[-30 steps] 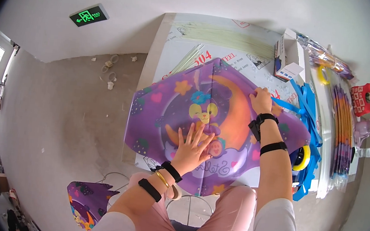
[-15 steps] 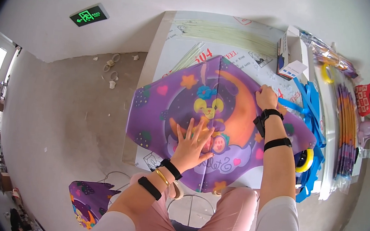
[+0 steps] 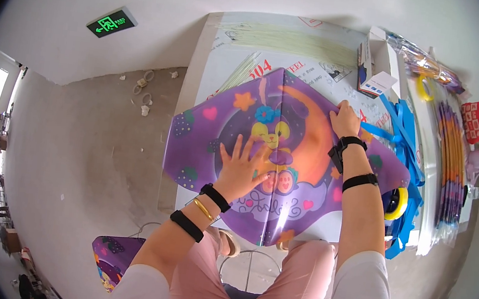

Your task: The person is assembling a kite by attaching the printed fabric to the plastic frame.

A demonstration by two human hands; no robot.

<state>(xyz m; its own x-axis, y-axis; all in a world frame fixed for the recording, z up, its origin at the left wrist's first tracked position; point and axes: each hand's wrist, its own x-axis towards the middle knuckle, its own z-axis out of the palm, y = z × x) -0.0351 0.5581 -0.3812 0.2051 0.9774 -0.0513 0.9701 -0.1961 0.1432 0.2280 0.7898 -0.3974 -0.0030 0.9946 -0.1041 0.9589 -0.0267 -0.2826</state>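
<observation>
A purple kite sail [image 3: 311, 182] lies spread over the table in front of me, printed with a cartoon animal, an orange moon, stars and hearts. A crease runs down its middle, and its lower tip hangs past the table's near edge. My left hand [image 3: 240, 170] rests flat on the printed figure, left of the crease, fingers spread. At the sail's upper right edge my right hand [image 3: 346, 119] is closed, with its fingers curled over the edge; the fingertips are hidden. The end of a blue strip [image 3: 376, 131] lies just right of that hand.
Thin pale rods [image 3: 291, 42] lie at the table's far side. A white box [image 3: 378, 65], a yellow tape roll [image 3: 399, 204], tangled blue strips [image 3: 400, 229] and bundled purple-orange kites [image 3: 448, 163] crowd the right side. Another purple sail [image 3: 114, 254] is at the lower left.
My left hand has slid left and a little upward over the sail, baring more of the print near the crease. My right hand stays at the edge, shifted slightly upward.
</observation>
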